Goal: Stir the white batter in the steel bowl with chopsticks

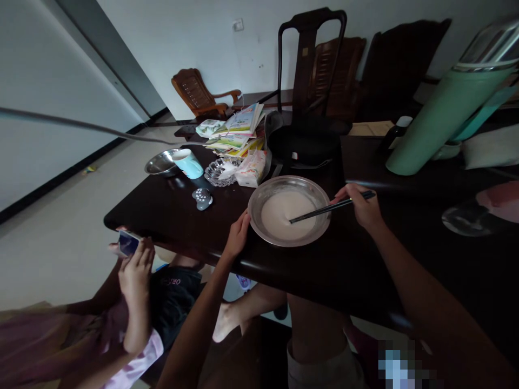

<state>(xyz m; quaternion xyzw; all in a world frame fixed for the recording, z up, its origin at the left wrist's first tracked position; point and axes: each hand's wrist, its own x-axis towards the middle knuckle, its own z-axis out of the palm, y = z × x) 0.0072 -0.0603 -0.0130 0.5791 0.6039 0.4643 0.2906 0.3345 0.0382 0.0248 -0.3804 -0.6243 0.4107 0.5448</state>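
A metal bowl of pale batter sits near the front edge of the dark table. My left hand rests against the bowl's left rim, fingers curled on it. My right hand is closed on dark chopsticks, whose tips dip into the batter.
Behind the bowl stand a black pan, a snack packet, a glass dish, a teal mug, a steel bowl and books. A green flask lies at right. Another person's hands hold a phone at left. Wooden chairs stand behind.
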